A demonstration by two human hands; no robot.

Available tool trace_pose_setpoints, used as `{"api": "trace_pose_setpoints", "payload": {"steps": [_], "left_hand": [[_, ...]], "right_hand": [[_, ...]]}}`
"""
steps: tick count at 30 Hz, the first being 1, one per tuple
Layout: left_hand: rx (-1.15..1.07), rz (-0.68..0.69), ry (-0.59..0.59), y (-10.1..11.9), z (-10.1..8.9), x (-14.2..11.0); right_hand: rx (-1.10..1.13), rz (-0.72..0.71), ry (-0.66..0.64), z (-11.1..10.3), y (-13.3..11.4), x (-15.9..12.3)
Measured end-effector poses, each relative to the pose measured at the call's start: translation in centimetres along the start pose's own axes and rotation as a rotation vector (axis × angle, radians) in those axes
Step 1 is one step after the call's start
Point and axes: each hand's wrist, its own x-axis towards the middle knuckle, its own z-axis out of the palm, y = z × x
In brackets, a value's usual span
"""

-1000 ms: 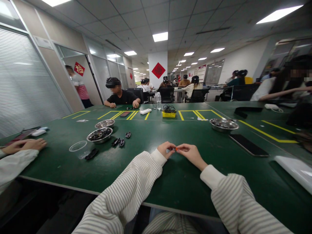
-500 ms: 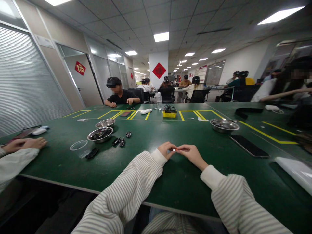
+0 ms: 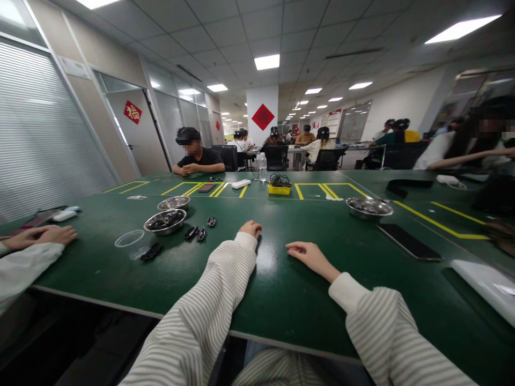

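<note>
**Left hand [image 3: 251, 229] and right hand [image 3: 308, 254] apart, black pieces loose to the left**

The left hand is curled low over the green table [image 3: 289, 316], its fingers mostly turned from view; whether it grips anything I cannot tell. The right hand hovers or rests nearby, thumb and fingers drawn together and pointing left; no object shows plainly at the tips, so its grasp is uncertain too.

Nearest the left hand, the small black pieces [image 3: 200, 235] lie in a loose group on the table, just beside the front metal bowl [image 3: 164, 232], which holds a heap of dark parts. My judgement is that the work is at an early stage: few pieces lie out, and the heap looks like the bulk of what is left. Whether any loose piece is finished is too small to tell.

A rear metal bowl [image 3: 185, 206] stands just behind the front one. A clear plastic container [image 3: 127, 247] and a black part [image 3: 151, 252] lie nearer the table edge, crowding that side. Past the right hand are another metal bowl [image 3: 368, 215] and a phone [image 3: 409, 241]. A neighbour's hands [image 3: 58, 235] rest at far left, well apart. Nothing appears to block the space between the two hands.
</note>
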Motion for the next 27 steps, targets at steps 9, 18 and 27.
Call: {"api": "trace_pose_setpoints", "payload": {"steps": [9, 18, 27], "left_hand": [[0.17, -0.3, -0.104, -4.2, -1.0, 1.0], [0.212, -0.426, -0.03, -4.3, -1.3, 0.6], [0.226, -0.233, 0.009, -3.8, -1.3, 0.1]], "right_hand": [[-0.007, -0.026, 0.003, -0.1, -0.7, -0.3], [-0.027, -0.028, -0.011, -0.1, -0.6, -0.2], [-0.025, -0.029, -0.015, -0.2, -0.8, -0.3]]}}
